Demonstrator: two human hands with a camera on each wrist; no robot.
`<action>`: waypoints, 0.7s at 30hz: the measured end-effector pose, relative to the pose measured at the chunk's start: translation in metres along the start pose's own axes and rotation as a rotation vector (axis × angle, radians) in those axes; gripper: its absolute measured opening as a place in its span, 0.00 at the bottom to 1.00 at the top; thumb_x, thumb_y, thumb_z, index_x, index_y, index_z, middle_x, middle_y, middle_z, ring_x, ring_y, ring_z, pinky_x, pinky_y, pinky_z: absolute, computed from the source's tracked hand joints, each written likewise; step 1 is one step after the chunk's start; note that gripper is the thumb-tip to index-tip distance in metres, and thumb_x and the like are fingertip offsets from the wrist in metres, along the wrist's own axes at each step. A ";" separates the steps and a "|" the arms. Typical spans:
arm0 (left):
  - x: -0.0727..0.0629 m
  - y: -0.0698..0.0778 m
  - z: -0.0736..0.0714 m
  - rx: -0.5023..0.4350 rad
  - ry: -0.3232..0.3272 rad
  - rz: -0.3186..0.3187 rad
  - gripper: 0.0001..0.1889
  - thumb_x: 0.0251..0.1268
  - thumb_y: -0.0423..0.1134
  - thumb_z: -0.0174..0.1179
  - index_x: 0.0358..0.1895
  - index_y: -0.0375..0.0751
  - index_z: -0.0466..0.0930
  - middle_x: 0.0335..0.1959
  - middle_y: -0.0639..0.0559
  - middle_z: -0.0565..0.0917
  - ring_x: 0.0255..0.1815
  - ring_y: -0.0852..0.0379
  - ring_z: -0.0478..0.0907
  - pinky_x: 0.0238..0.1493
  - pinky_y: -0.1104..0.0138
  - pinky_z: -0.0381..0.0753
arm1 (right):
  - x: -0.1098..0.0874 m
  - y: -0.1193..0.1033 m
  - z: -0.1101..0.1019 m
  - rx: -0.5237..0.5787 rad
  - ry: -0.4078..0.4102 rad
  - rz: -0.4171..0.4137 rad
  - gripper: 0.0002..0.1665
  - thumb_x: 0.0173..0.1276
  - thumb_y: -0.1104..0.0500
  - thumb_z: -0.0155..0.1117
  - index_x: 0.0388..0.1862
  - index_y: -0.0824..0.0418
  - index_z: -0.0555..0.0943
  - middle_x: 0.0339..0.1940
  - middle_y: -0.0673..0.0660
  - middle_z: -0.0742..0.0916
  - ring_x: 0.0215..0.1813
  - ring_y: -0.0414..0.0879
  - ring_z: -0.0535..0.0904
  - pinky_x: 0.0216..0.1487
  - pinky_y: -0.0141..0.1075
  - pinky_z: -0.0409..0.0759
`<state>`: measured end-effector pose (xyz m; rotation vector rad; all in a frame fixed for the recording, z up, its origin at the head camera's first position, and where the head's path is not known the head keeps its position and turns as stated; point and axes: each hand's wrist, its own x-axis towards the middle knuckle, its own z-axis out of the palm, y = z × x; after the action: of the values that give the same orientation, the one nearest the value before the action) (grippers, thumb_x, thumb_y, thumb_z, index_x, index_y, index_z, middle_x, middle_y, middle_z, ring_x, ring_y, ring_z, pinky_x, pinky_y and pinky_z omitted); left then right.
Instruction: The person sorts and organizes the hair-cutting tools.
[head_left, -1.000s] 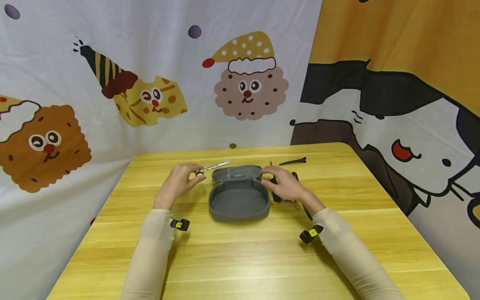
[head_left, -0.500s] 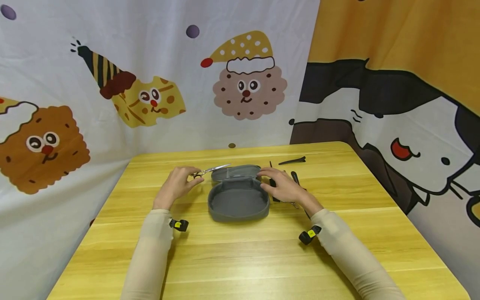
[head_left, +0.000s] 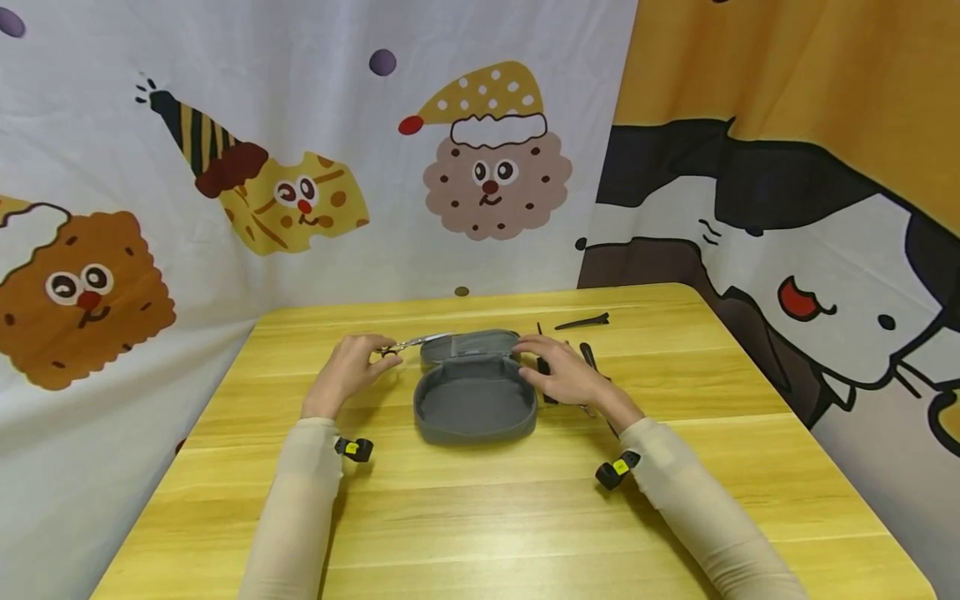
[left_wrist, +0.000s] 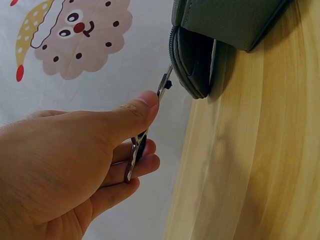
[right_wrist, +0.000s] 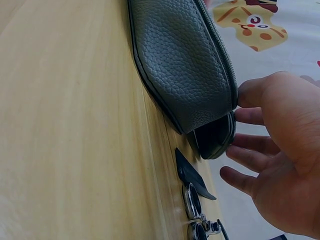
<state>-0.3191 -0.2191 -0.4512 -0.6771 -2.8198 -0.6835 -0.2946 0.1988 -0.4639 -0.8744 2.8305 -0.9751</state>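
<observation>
Item 1: metal scissors (head_left: pixel 411 342), 1 pr., gripped by the handles in l. hand (head_left: pixel 348 372), thumb opposed to fingers; blades aim r., tip overlapping l. end of the lid (head_left: pixel 480 343) in head view, contact can't tell. Item 2: grey zip case (head_left: pixel 474 435), lid folded back, on the counter (head_left: pixel 465 517) betw. both hands. R. hand (head_left: pixel 562 371): loose, fingers apart, tips at lid's r. edge, apparently no firm hold. Handling note (judgement): keep blades together, pts. clear of lining, pinch firm nr. finger rings; r. fingertips best used to steady lid lightly so case doesn't skid. R. of case: finger-ringed tool (right_wrist: pixel 203 219), prob. 2nd scissors; flat blk. piece (right_wrist: pixel 191 174); blk.-handled tool (head_left: pixel 588 356), type unclear. Farther back: blk. clip (head_left: pixel 583 322). Backdrop: printed curtain (head_left: pixel 322 67).
</observation>
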 end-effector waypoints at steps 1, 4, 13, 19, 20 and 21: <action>0.000 0.000 0.000 0.000 -0.002 -0.001 0.20 0.82 0.42 0.71 0.66 0.33 0.90 0.63 0.34 0.93 0.63 0.33 0.91 0.65 0.38 0.91 | 0.000 0.000 0.000 0.001 0.000 0.001 0.29 0.90 0.51 0.63 0.83 0.56 0.79 0.90 0.69 0.72 0.90 0.71 0.67 0.88 0.79 0.60; 0.001 0.000 0.000 0.000 -0.014 -0.009 0.20 0.83 0.42 0.71 0.67 0.33 0.90 0.64 0.34 0.92 0.64 0.33 0.91 0.66 0.38 0.91 | 0.000 0.000 -0.001 0.003 -0.004 0.006 0.29 0.90 0.51 0.63 0.83 0.56 0.79 0.90 0.69 0.71 0.90 0.71 0.66 0.89 0.79 0.58; 0.004 -0.002 0.000 0.004 -0.061 -0.048 0.21 0.84 0.43 0.69 0.68 0.33 0.89 0.66 0.32 0.91 0.65 0.31 0.90 0.67 0.37 0.90 | 0.000 0.002 0.000 -0.001 0.000 0.004 0.29 0.89 0.51 0.64 0.83 0.56 0.79 0.90 0.69 0.72 0.89 0.72 0.67 0.88 0.81 0.55; 0.005 -0.005 -0.002 0.023 -0.079 -0.059 0.22 0.84 0.43 0.69 0.68 0.32 0.89 0.66 0.31 0.91 0.66 0.31 0.90 0.69 0.36 0.89 | 0.001 0.003 0.000 -0.015 0.001 0.002 0.29 0.89 0.51 0.65 0.82 0.56 0.79 0.89 0.68 0.73 0.90 0.71 0.67 0.88 0.81 0.56; 0.005 -0.005 -0.003 0.025 -0.084 -0.057 0.22 0.84 0.43 0.69 0.69 0.31 0.88 0.66 0.31 0.91 0.66 0.31 0.89 0.69 0.36 0.89 | 0.001 0.002 0.000 -0.016 0.001 0.002 0.29 0.89 0.51 0.65 0.82 0.56 0.79 0.89 0.68 0.73 0.90 0.71 0.67 0.88 0.81 0.56; 0.005 -0.006 -0.003 0.023 -0.092 -0.058 0.22 0.84 0.43 0.69 0.69 0.31 0.88 0.66 0.31 0.91 0.66 0.31 0.89 0.70 0.36 0.89 | 0.001 0.002 0.000 -0.016 0.002 0.002 0.29 0.88 0.51 0.65 0.82 0.56 0.79 0.89 0.68 0.73 0.90 0.71 0.67 0.88 0.81 0.56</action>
<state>-0.3266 -0.2234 -0.4492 -0.6411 -2.9372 -0.6435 -0.2965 0.1998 -0.4647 -0.8728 2.8441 -0.9544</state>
